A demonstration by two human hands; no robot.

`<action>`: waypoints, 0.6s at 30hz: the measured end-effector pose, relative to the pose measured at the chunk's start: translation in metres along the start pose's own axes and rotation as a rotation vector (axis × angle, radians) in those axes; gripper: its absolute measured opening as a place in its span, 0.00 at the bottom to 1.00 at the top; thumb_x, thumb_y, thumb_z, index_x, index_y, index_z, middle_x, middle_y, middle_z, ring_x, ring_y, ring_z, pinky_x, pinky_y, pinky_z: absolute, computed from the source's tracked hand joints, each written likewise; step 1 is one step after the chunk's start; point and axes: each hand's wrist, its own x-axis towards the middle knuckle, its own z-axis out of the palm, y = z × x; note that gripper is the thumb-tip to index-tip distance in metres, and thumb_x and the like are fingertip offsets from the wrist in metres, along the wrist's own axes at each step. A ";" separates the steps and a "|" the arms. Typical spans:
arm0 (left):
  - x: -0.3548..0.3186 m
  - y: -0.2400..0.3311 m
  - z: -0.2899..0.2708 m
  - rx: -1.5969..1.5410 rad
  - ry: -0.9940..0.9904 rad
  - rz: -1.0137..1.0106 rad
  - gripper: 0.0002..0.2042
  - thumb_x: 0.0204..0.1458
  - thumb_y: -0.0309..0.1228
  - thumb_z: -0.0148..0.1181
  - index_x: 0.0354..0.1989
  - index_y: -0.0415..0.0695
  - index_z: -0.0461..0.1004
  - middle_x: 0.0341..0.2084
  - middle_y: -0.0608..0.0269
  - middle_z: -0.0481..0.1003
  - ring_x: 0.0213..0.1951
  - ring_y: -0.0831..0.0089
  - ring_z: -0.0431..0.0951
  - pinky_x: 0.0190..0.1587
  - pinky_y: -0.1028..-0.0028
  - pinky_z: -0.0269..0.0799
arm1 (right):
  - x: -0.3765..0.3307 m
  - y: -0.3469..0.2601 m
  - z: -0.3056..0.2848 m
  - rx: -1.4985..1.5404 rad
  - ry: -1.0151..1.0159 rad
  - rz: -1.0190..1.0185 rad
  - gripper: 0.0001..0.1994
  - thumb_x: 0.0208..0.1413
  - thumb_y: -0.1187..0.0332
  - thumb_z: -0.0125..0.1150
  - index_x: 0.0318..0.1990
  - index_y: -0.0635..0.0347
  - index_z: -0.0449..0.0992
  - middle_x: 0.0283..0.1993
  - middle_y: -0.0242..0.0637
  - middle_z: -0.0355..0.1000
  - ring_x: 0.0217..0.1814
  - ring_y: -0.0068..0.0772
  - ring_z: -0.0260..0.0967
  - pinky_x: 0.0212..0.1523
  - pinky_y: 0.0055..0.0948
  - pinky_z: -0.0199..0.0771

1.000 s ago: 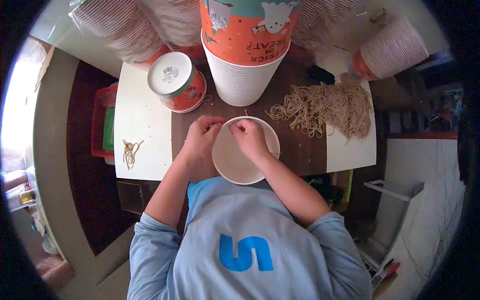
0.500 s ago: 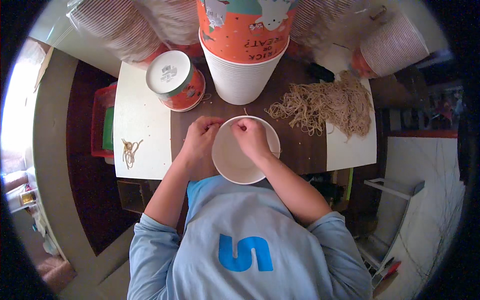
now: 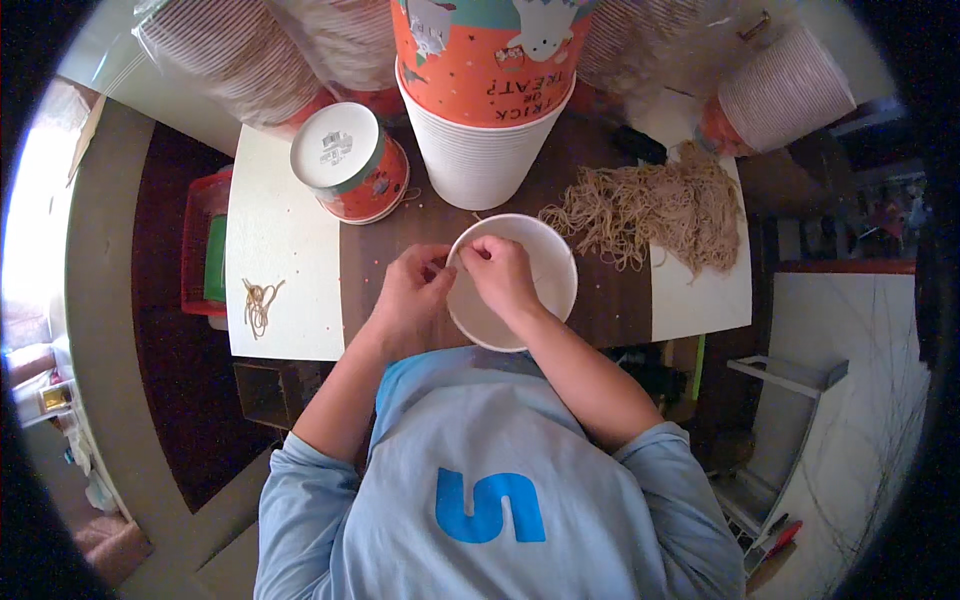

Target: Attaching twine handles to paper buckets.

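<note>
A white-lined paper bucket stands mouth-up in front of me, slightly tilted. My left hand is outside it, fingers pinched at the left rim. Inside the mouth, my right hand is closed in a pinch against the same stretch of wall, opposite the left fingertips. What the right fingertips hold is too small to tell. A thin strand of string shows faintly inside the bucket, right of that hand. To the right lies a tangled heap of tan string.
A tall stack of nested orange-and-white buckets rises just beyond. An upturned bucket sits at the left back. Bagged bucket stacks line the back. A small bunch of string lies on the table's left, near a red crate.
The bucket has shifted right and a little away from me, turning somewhat. My left hand has moved right with its fingers drawn to the rim; the right hand stays inside beside it.
</note>
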 end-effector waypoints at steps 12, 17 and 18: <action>0.007 0.009 0.020 -0.233 -0.030 -0.033 0.11 0.55 0.27 0.52 0.43 0.34 0.72 0.33 0.60 0.76 0.33 0.78 0.73 0.36 0.77 0.71 | 0.005 0.011 -0.022 -0.063 -0.071 -0.017 0.09 0.46 0.66 0.58 0.27 0.63 0.78 0.26 0.47 0.74 0.29 0.45 0.73 0.33 0.37 0.72; 0.017 -0.002 0.017 0.003 0.024 0.171 0.09 0.50 0.25 0.54 0.37 0.36 0.75 0.26 0.50 0.76 0.28 0.65 0.77 0.33 0.70 0.72 | 0.008 -0.001 -0.027 -0.106 -0.123 -0.054 0.10 0.47 0.66 0.57 0.26 0.64 0.77 0.26 0.48 0.73 0.29 0.48 0.72 0.32 0.39 0.71; 0.018 0.001 0.016 0.002 0.024 0.172 0.09 0.50 0.25 0.54 0.37 0.36 0.75 0.26 0.50 0.76 0.28 0.65 0.77 0.33 0.70 0.72 | 0.009 -0.002 -0.028 -0.154 -0.138 -0.069 0.10 0.47 0.66 0.56 0.25 0.64 0.76 0.26 0.49 0.72 0.29 0.50 0.72 0.32 0.41 0.70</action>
